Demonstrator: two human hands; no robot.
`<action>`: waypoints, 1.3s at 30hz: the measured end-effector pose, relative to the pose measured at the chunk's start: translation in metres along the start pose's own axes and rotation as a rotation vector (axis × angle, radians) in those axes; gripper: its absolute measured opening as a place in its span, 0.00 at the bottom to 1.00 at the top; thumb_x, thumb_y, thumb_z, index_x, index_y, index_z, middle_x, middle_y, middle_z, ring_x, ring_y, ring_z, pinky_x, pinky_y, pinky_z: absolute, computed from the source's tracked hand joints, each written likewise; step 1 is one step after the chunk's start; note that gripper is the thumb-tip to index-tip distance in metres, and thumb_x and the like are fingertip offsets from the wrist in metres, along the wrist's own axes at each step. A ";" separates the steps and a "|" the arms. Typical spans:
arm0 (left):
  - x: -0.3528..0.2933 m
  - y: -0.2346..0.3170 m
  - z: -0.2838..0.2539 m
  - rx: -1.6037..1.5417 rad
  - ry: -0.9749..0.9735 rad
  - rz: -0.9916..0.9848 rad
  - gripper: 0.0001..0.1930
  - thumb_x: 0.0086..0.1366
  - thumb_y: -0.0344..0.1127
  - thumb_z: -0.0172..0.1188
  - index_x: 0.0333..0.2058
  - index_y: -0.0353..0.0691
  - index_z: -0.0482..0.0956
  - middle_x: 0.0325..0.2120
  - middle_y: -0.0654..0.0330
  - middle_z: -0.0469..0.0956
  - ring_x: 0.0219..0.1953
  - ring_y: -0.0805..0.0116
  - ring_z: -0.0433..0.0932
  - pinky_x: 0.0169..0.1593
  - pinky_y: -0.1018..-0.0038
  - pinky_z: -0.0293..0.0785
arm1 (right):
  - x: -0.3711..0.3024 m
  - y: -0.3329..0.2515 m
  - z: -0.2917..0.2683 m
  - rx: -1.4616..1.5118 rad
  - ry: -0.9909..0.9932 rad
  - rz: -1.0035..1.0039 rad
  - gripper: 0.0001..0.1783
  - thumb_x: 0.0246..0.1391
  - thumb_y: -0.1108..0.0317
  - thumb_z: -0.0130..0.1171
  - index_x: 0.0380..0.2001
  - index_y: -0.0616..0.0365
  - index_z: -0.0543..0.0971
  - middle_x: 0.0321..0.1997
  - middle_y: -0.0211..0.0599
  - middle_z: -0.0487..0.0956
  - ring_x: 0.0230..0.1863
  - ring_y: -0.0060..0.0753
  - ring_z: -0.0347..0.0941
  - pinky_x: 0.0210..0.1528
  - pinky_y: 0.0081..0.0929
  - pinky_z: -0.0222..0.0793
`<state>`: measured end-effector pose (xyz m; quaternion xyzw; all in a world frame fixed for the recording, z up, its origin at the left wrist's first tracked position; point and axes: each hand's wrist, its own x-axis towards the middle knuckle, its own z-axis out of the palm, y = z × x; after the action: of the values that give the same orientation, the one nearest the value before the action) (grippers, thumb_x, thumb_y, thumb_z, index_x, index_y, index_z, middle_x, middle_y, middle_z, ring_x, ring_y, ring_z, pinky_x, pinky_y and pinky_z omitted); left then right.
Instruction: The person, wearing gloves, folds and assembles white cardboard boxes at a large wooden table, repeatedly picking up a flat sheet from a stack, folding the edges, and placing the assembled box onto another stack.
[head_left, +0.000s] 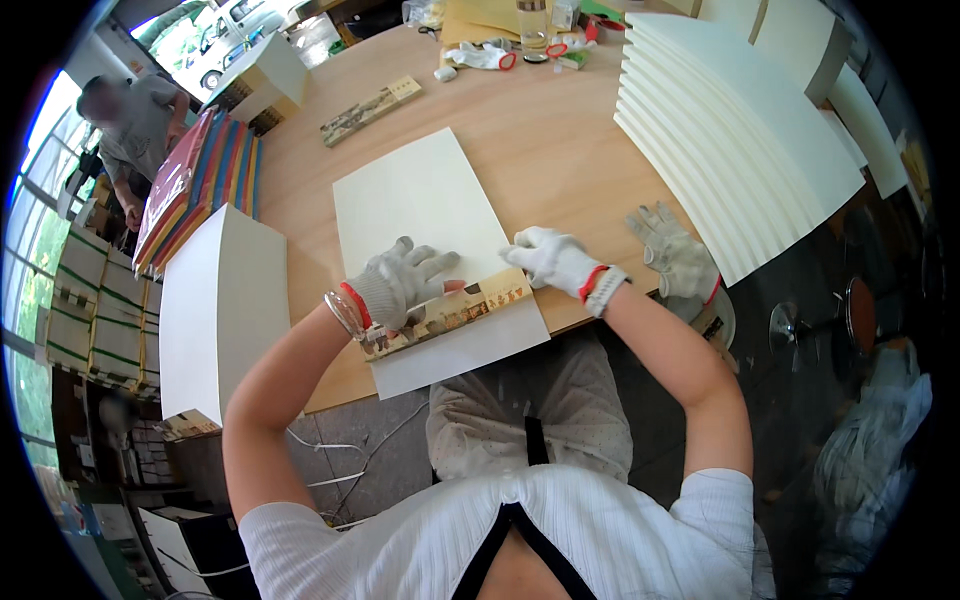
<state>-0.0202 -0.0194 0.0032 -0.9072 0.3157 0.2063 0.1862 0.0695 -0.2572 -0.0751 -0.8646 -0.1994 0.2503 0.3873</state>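
Wood desk: band on sheet cd skew w/ uneven push; L hand spread over sheet, R hand @ its edge, can't tell if pinching.

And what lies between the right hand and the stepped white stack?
In the head view, a loose glove lies between the right hand and that stack.

Paper band: printed chars, prob. too sm. to read.
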 end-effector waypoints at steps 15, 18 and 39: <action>0.002 0.114 0.106 -3.362 0.871 -0.397 0.13 0.64 0.48 0.57 0.28 0.46 0.69 0.15 0.68 0.64 0.14 0.76 0.62 0.15 0.79 0.59 | 0.063 -0.020 -0.001 1.079 -0.342 0.180 0.22 0.55 0.60 0.60 0.47 0.67 0.74 0.43 0.43 0.79 0.42 0.33 0.78 0.43 0.29 0.75; 0.003 0.102 0.088 -3.071 0.989 -0.664 0.13 0.63 0.45 0.58 0.23 0.48 0.67 0.12 0.70 0.60 0.11 0.77 0.58 0.13 0.79 0.54 | 0.116 -0.012 0.009 1.029 -0.247 0.002 0.20 0.57 0.62 0.58 0.47 0.66 0.74 0.44 0.42 0.79 0.41 0.32 0.78 0.45 0.32 0.75; -0.307 0.041 0.130 -0.559 1.844 -1.861 0.39 0.53 0.31 0.57 0.62 0.25 0.51 0.55 0.42 0.59 0.58 0.50 0.61 0.63 0.66 0.57 | 0.073 -0.340 0.214 0.718 -0.339 -0.510 0.20 0.57 0.56 0.59 0.42 0.61 0.70 0.34 0.38 0.77 0.27 0.28 0.75 0.25 0.28 0.74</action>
<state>-0.2997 0.1634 0.0355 -0.5976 -0.4583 -0.6223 -0.2136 -0.0492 0.1149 0.0429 -0.5465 -0.3664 0.3379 0.6730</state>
